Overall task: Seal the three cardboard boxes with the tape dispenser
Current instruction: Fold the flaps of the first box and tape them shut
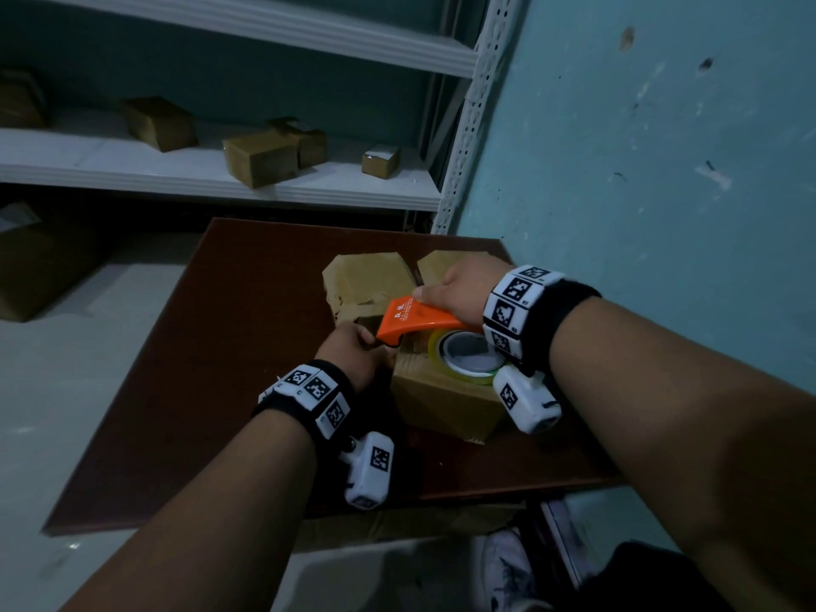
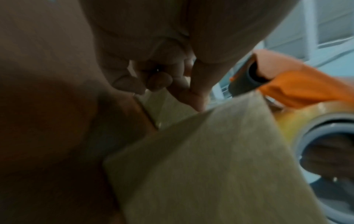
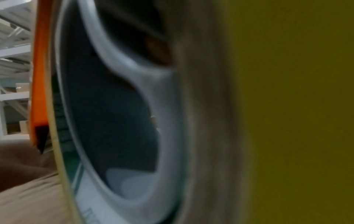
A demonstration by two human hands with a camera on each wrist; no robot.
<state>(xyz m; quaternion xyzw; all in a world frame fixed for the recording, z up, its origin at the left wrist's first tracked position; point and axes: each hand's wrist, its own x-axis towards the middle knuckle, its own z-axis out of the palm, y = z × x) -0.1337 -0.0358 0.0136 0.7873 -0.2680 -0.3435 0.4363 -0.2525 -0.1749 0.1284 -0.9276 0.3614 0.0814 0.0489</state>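
On the brown table [image 1: 212, 390] stand three cardboard boxes. The near box [image 1: 441, 404] [image 2: 210, 166] lies under the orange tape dispenser [image 1: 415, 318] [image 2: 298, 84] [image 3: 39, 91], whose yellowish tape roll [image 1: 468, 357] [image 2: 316, 118] rests on the box top. My right hand [image 1: 459, 291] grips the dispenser from above. My left hand [image 1: 353, 353] sits at the dispenser's front end, its fingers [image 2: 159, 80] curled over the near box's upper edge. Behind are the far left box [image 1: 366, 280] and the far right box [image 1: 441, 260], the latter partly hidden by my right hand.
A white shelf [image 1: 353, 192] behind the table carries several small cardboard boxes [image 1: 260, 156]. A teal wall [image 1: 662, 148] runs close along the right. A large box [image 1: 39, 267] sits on the floor at left. Flattened cardboard [image 1: 397, 523] lies under the table's near edge.
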